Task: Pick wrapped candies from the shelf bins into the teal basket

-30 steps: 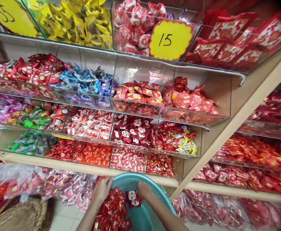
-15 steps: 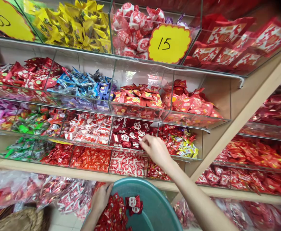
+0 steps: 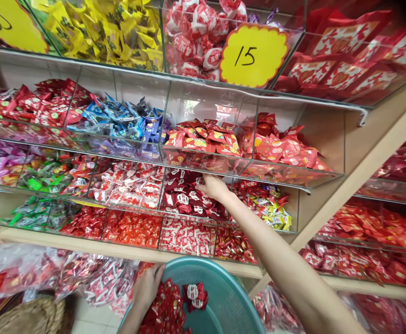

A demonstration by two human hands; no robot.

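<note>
My left hand (image 3: 149,286) is closed on the near-left rim of a teal plastic basket (image 3: 223,284). Inside the basket lies a heap of small red-wrapped candies (image 3: 164,304). Apart from the heap, one dark red candy with a white label (image 3: 195,296) rests against the basket's inner wall. My right hand (image 3: 212,187) reaches into a clear shelf bin of dark red candies with white labels (image 3: 181,198). Its thumb and index finger are apart over the candies, with the other fingertips partly hidden. I see nothing held there.
Clear dividers split the shelves into bins, including blue-wrapped candies (image 3: 119,118) and orange-red packets (image 3: 206,137) just above my right hand. A yellow price card (image 3: 254,55) reads 15. Plastic bags of candies (image 3: 98,283) and a woven basket (image 3: 25,317) sit below left.
My right hand has moved forward and slightly left, from the bin's front edge in over the dark red candies. My left hand stays on the basket rim.
</note>
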